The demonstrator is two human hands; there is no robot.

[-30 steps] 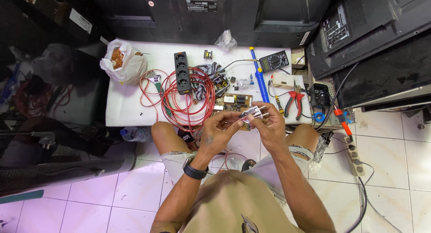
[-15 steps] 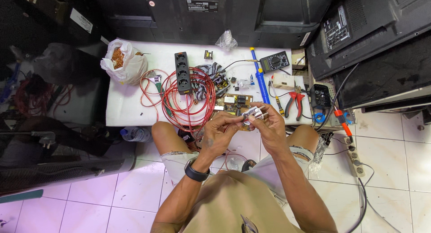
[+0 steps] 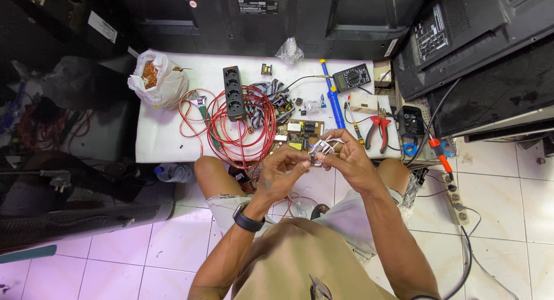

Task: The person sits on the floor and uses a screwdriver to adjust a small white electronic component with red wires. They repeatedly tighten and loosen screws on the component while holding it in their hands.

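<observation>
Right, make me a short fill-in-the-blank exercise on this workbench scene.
1. Both hands hold a small metal part above the ____.
2. The coiled wire on the white table is ____.
3. The pliers have ____ handles.
4. The left hand has a black ____ on its wrist.

Missing words: knees; red; red; watch

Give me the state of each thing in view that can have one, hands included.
Left hand: fingers pinched on the small metal part.
Right hand: holding the same part from the other side.
Small metal part: held off the table, between both hands.
Red wire: coiled loosely on the white table.
Black power strip: lying flat on the coil.
Red pliers: lying untouched.
White bag: open at the top.
</observation>
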